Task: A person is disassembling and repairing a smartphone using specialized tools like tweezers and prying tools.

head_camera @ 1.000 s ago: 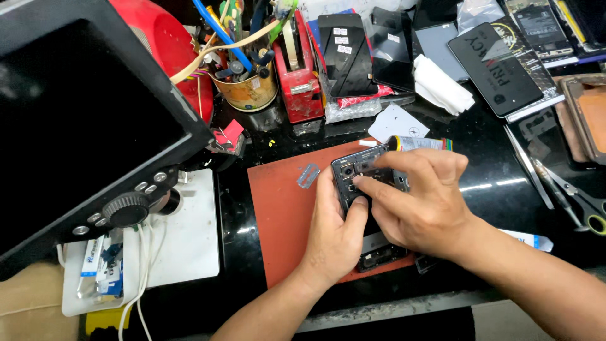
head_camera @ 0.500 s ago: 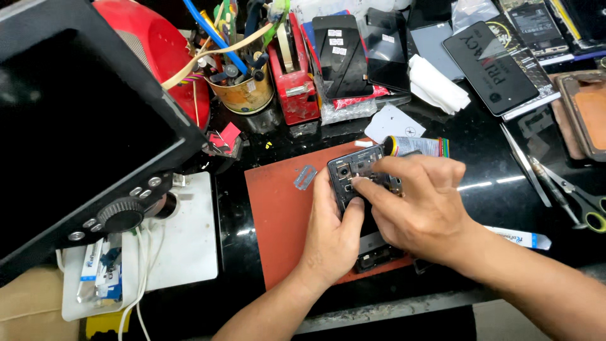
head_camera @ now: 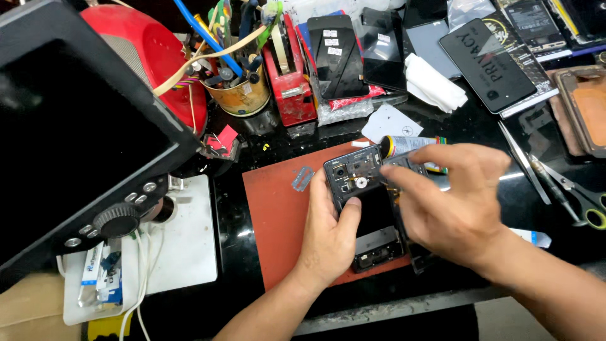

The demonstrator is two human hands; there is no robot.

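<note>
Hands at a cluttered repair bench, working on an opened phone.

Black microscope monitor (head_camera: pixel 69 132) fills the left side above a white base (head_camera: pixel 183 246); a red-brown work mat (head_camera: pixel 278 215) lies at the centre of the dark bench, likely to cushion parts. On it rests the opened phone (head_camera: pixel 363 196), back cover off, circuitry facing up. The left hand (head_camera: pixel 328 233) cups its left edge, thumb pressed onto the frame, apparently steadying it. The right hand (head_camera: pixel 451 202) arches over from the right, fingers drawn together at the phone's upper part; whether they pinch anything cannot be told. A small razor blade (head_camera: pixel 302 179) lies just beside, on the mat.
</note>
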